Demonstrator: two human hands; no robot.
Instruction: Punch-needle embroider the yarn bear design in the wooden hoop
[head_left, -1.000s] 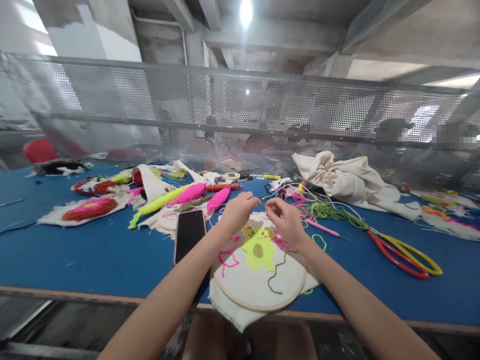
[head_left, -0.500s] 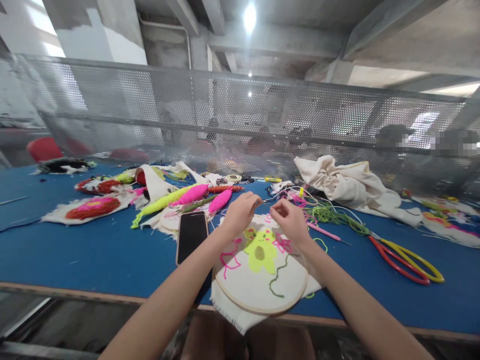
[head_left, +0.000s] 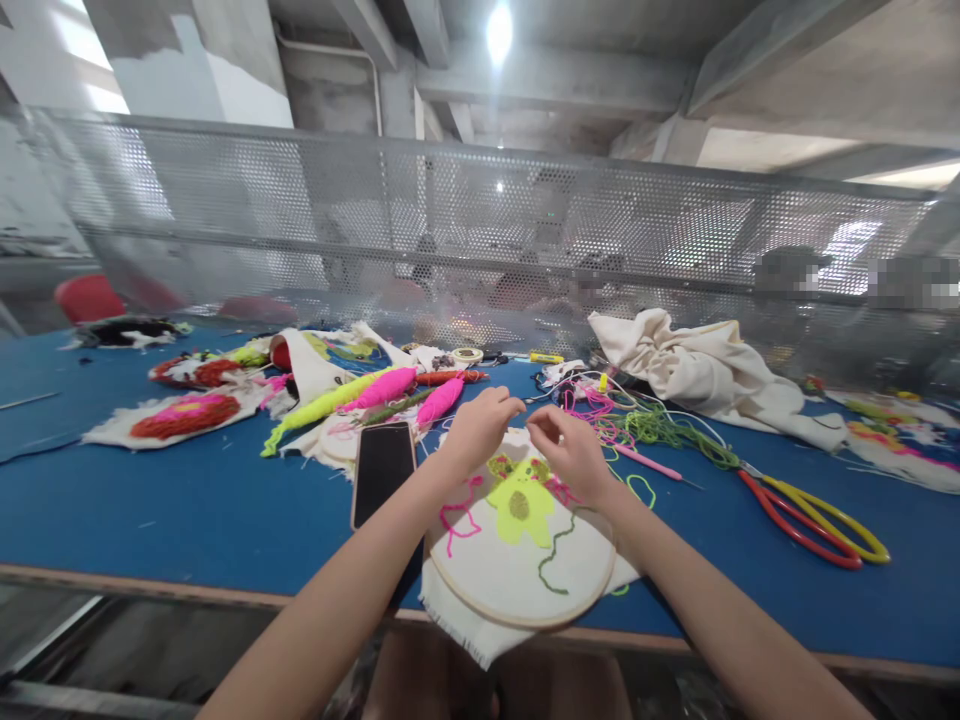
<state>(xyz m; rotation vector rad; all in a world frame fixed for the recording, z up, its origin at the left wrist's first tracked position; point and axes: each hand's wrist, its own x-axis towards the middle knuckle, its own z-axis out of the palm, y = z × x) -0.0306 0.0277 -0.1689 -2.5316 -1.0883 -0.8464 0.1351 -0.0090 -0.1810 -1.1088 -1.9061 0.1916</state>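
Note:
A wooden embroidery hoop (head_left: 517, 610) with cream cloth lies at the table's near edge, showing a neon yellow figure (head_left: 520, 503), pink stitches and a green thread. My left hand (head_left: 475, 430) hovers over the hoop's far edge, its fingers pinched together. My right hand (head_left: 571, 451) sits just to its right, also pinched. The two sets of fingertips nearly meet; what they hold is too small to make out. A tangle of pink and green thread (head_left: 637, 425) lies beyond my right hand.
A black phone (head_left: 382, 470) lies left of the hoop on the blue table (head_left: 187, 500). Neon yarn skeins (head_left: 360, 395) and tufted cloth pieces (head_left: 176, 415) lie at the left. Red and yellow scissors (head_left: 814, 520) and a bunched cream cloth (head_left: 705, 375) are at the right. A perforated metal screen (head_left: 480, 240) stands behind.
My hands have stayed over the hoop's far edge. My right hand has drifted slightly left and down, closer to the left fingertips. The camera view shifted a little.

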